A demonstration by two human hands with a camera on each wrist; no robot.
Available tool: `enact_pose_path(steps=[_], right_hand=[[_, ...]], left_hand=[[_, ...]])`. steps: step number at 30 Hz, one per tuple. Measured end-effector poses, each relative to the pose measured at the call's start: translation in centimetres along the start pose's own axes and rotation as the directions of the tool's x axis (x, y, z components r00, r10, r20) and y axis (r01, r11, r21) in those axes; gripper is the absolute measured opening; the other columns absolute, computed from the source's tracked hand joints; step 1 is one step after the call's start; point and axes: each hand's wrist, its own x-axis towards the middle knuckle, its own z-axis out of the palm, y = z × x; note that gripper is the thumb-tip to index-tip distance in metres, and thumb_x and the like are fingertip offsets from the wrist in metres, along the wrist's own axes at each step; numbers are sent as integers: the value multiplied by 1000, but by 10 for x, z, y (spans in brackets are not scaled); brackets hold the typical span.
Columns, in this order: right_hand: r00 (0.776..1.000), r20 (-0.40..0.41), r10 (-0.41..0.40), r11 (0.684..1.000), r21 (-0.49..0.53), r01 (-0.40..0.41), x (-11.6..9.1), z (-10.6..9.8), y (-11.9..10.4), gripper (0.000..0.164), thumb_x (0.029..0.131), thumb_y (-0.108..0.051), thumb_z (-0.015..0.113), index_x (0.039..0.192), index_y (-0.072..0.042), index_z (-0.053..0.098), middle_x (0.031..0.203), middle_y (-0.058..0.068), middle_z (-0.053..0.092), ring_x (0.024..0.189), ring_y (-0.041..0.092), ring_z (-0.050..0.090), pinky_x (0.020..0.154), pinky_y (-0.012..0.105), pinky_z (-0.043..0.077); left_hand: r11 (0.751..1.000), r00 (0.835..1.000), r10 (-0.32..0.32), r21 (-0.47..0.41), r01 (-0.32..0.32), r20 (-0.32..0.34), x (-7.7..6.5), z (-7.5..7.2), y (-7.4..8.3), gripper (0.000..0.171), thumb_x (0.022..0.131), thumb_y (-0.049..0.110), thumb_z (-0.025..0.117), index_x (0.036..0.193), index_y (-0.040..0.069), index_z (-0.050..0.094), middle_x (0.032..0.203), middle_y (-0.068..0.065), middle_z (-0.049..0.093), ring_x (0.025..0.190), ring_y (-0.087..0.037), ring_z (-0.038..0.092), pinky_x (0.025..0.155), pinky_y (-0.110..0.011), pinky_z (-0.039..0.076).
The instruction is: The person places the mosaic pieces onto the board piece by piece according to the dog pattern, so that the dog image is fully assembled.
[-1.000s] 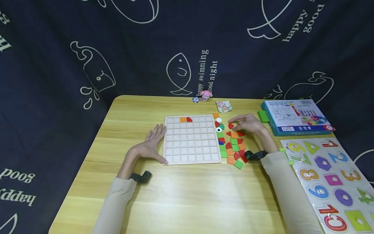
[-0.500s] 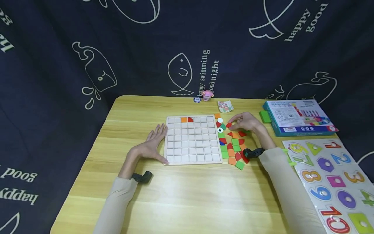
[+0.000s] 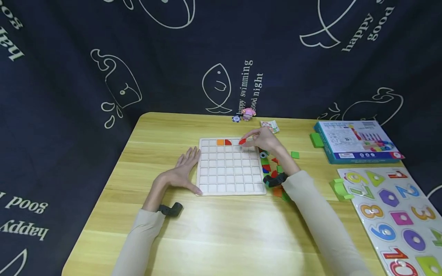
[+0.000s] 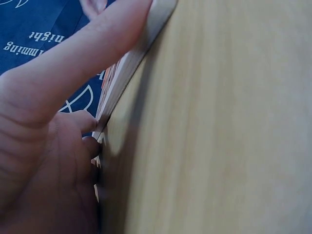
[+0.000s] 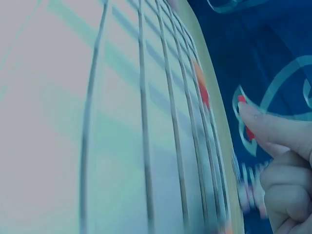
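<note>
A pale wooden grid board [image 3: 221, 168] lies on the table. In its top row sit an orange square tile [image 3: 220, 142] and a red quarter-round tile [image 3: 228, 142] side by side. My left hand [image 3: 177, 173] rests at the board's left edge, fingers straight and spread, thumb at the near corner. Above the top row, right of those tiles, my right hand [image 3: 265, 139] pinches another red rounded tile [image 3: 242, 141] between thumb and fingertips. In the right wrist view that tile [image 5: 249, 132] shows held off the board, partly hidden by the thumb.
Several loose coloured tiles [image 3: 265, 168] lie right of the board, partly under my right arm. A pink figurine [image 3: 248, 113], a poker chip [image 3: 236, 119] and a small picture card [image 3: 274, 126] stand behind. At right are a boxed toy [image 3: 359, 142] and a number puzzle board [image 3: 391, 199].
My right hand has taken the red tile from the loose tiles and moved left with it, over the board's top row. The left hand stays at the board's edge.
</note>
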Motion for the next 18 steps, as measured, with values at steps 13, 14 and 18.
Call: enact_pose_path(steps=[13,14,18], right_hand=[[996,-84,-35,999,-1,35,37,85,-41,27,68,-15,88,92,-8,78,79,0,67,56,9,32,52,22,30],[996,-85,-32,999,5,33,39,87,-41,27,68,-14,88,92,-8,78,86,2,68,57,9,32,53,22,31],[997,-73,-25,1000,-9,24,43,89,-39,27,68,-11,87,93,-10,78,103,7,71,60,10,33,53,23,31]], left_hand=[[1000,1000,2,-6,-2,3,0,1,1,150,53,64,84,154,12,-14,161,-11,-24,149,-29,-23,122,-53,-10],[1000,1000,1,-5,-1,4,0,1,1,150,54,64,84,154,12,-14,161,-10,-24,149,-29,-23,122,-53,-10],[1000,1000,-9,-7,9,5,1,0,-1,150,54,65,84,154,13,-14,161,-9,-24,149,-28,-24,123,-51,-10]])
